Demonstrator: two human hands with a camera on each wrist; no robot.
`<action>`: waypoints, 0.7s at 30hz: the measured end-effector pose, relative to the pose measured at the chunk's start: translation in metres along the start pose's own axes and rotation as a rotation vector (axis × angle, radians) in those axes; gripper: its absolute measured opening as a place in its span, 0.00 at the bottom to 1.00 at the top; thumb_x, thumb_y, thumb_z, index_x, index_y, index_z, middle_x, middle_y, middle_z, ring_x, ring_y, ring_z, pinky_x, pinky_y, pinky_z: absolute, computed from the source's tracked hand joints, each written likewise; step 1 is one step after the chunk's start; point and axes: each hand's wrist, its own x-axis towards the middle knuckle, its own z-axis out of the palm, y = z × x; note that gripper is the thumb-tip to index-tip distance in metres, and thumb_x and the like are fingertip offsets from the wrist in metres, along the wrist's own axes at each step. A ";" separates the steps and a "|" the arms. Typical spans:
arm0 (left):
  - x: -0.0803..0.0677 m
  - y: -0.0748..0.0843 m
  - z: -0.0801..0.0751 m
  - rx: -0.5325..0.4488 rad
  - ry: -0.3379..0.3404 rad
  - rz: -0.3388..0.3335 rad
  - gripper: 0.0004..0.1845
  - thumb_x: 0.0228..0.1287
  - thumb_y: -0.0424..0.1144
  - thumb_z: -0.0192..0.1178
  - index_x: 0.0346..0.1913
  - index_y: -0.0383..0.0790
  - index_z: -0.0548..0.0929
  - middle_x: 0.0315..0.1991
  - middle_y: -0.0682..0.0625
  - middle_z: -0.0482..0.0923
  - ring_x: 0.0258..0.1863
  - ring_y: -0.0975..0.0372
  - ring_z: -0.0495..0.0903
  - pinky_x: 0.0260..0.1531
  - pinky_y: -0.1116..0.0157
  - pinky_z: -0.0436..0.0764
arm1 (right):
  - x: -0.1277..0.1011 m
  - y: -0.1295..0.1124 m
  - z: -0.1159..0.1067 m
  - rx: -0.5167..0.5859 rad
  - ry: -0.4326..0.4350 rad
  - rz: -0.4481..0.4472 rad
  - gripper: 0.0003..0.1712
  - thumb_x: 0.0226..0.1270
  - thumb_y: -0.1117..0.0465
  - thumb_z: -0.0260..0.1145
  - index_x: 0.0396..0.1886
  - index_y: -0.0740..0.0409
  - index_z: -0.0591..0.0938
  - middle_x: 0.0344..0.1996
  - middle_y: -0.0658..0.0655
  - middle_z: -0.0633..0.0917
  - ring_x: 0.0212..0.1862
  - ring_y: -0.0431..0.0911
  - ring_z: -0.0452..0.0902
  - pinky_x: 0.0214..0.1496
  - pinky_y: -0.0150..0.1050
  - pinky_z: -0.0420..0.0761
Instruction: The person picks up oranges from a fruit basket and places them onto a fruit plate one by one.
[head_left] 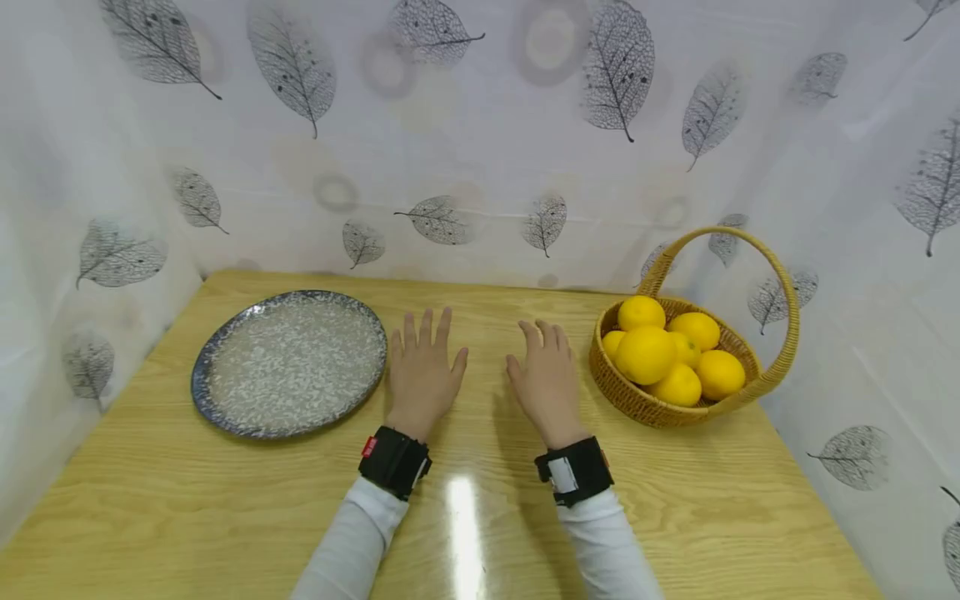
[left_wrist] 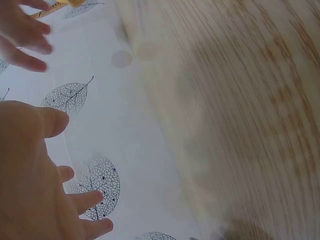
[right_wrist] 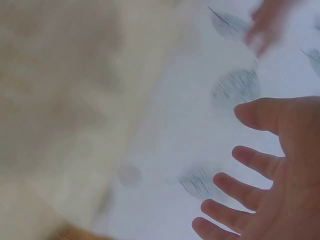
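My left hand (head_left: 422,367) lies flat and open on the wooden table (head_left: 480,500), its fingers spread, just right of a speckled grey plate (head_left: 289,362). My right hand (head_left: 546,375) hovers open over the table, just left of a woven basket (head_left: 772,375) holding several yellow lemons (head_left: 647,354). Neither hand holds anything. In the left wrist view my left hand (left_wrist: 35,175) shows spread fingers against the leaf-print curtain. The blurred right wrist view shows my right hand (right_wrist: 270,170) open too.
A white curtain with grey leaf prints (head_left: 480,142) closes in the table at the back and both sides. The basket's tall handle (head_left: 780,283) arches over the lemons. Bare tabletop lies between and in front of my hands.
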 end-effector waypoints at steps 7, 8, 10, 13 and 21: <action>0.003 -0.001 0.000 0.014 -0.015 0.011 0.37 0.80 0.59 0.43 0.83 0.53 0.46 0.83 0.43 0.51 0.83 0.43 0.45 0.80 0.43 0.48 | 0.005 0.037 -0.053 -0.052 0.149 0.024 0.31 0.67 0.73 0.62 0.71 0.60 0.72 0.70 0.70 0.70 0.71 0.66 0.63 0.68 0.64 0.68; 0.004 -0.002 0.001 0.019 -0.016 0.012 0.37 0.80 0.59 0.43 0.83 0.53 0.46 0.82 0.43 0.51 0.83 0.43 0.46 0.80 0.43 0.49 | 0.005 0.045 -0.059 -0.061 0.148 0.040 0.32 0.66 0.74 0.62 0.71 0.60 0.72 0.70 0.71 0.69 0.72 0.67 0.61 0.69 0.66 0.67; 0.004 -0.005 0.003 0.031 -0.019 0.012 0.37 0.80 0.59 0.43 0.83 0.53 0.46 0.82 0.43 0.52 0.83 0.43 0.46 0.80 0.43 0.49 | 0.004 0.060 -0.067 -0.089 0.112 0.095 0.33 0.66 0.72 0.64 0.71 0.61 0.71 0.72 0.73 0.65 0.73 0.70 0.57 0.71 0.67 0.62; 0.004 -0.009 0.005 0.020 -0.012 0.013 0.36 0.80 0.58 0.43 0.83 0.53 0.47 0.82 0.42 0.53 0.82 0.42 0.47 0.79 0.42 0.50 | 0.000 0.080 -0.075 -0.108 0.020 0.175 0.35 0.65 0.66 0.70 0.71 0.62 0.70 0.73 0.76 0.62 0.73 0.74 0.55 0.71 0.70 0.60; 0.006 -0.020 0.000 -0.033 0.001 0.014 0.35 0.80 0.56 0.45 0.83 0.52 0.49 0.81 0.39 0.54 0.82 0.40 0.48 0.79 0.41 0.49 | -0.010 0.096 -0.077 -0.099 0.011 0.165 0.35 0.62 0.65 0.74 0.68 0.64 0.73 0.68 0.78 0.65 0.66 0.77 0.61 0.62 0.72 0.69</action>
